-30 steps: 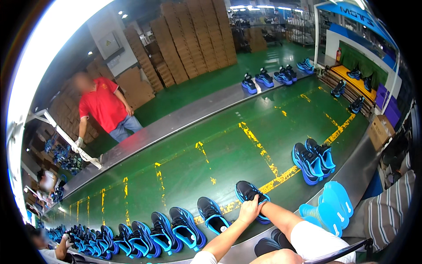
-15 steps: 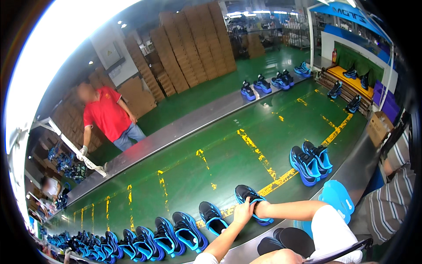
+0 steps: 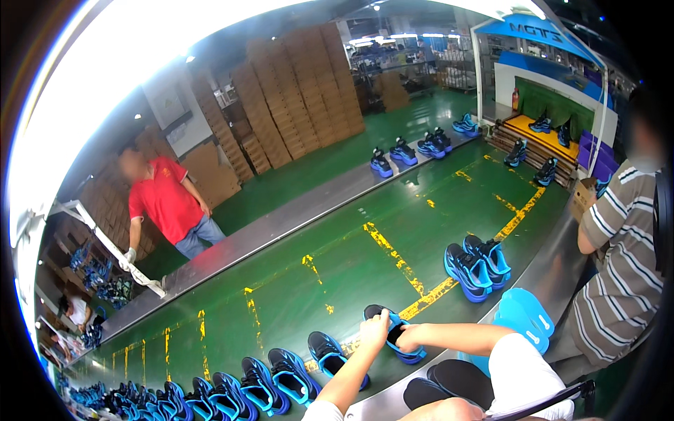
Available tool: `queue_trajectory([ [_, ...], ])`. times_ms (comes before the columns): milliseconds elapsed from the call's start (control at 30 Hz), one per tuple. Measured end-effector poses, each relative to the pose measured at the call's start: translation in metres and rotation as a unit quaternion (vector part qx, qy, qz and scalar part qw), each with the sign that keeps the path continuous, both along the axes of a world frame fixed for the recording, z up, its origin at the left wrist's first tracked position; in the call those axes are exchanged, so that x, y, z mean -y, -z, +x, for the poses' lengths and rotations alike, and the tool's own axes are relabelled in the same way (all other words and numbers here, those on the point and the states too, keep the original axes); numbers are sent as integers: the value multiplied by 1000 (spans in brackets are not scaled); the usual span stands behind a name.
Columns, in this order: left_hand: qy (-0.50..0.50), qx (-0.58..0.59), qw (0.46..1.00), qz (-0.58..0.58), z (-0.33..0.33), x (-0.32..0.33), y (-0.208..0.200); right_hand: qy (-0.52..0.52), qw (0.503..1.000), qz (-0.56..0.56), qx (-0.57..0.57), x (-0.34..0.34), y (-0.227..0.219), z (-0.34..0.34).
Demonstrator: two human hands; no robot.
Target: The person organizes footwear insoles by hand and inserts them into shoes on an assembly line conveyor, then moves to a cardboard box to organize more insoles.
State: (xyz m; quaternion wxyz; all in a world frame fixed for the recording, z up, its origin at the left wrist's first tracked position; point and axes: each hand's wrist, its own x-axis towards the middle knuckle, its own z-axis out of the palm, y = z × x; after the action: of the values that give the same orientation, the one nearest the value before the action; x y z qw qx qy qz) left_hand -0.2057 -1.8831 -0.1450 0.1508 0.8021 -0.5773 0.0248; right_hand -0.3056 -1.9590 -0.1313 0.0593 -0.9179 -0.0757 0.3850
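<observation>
In the head view, the only one, the black and blue shoe point(image 3: 394, 334) stands at the near edge of the green belt point(image 3: 337, 277), with its toe pointing away from the person and a little to the left. It is between a single shoe point(image 3: 326, 353) on its left and a pair of shoes point(image 3: 477, 266) on its right, and touches neither.

The main change is at the hands. Half a second ago the two hands were close together at the mouth of this shoe; now a dark gap shows between them. The left hand point(image 3: 375, 328) has moved toward the toe and is closed on the front of the upper, near the tongue. The right hand point(image 3: 408, 339) has its fingers down inside the mouth; the fingertips are hidden, so I cannot say whether they grip something. In my judgement, the left hand is pulling the front away so that the right one can work inside.

At the right side, a co-worker in a striped shirt point(image 3: 618, 256) has come more into view, beyond the blue insoles point(image 3: 523, 319), which the person's hands do not touch.
</observation>
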Motion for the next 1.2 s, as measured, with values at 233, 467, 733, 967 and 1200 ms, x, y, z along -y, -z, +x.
queue_trajectory([
  [233, 11, -52, 983, 175, -8, 6, -9, 122, 991, 30, -52, -18, -3, -20],
  [467, 19, -4, 989, 145, 4, -3, 1, 298, 850, 321, 292, 56, -42, -67],
  [733, 184, 91, 952, 228, 9, 3, -17, 722, 600, -178, 296, 202, -9, -206],
  [967, 167, 122, 955, 215, 44, -20, -29, 670, 655, -50, 346, 212, 25, -216],
  [1200, 66, 89, 966, 232, 34, -21, -38, 599, 726, 38, 336, 173, 14, -166],
])
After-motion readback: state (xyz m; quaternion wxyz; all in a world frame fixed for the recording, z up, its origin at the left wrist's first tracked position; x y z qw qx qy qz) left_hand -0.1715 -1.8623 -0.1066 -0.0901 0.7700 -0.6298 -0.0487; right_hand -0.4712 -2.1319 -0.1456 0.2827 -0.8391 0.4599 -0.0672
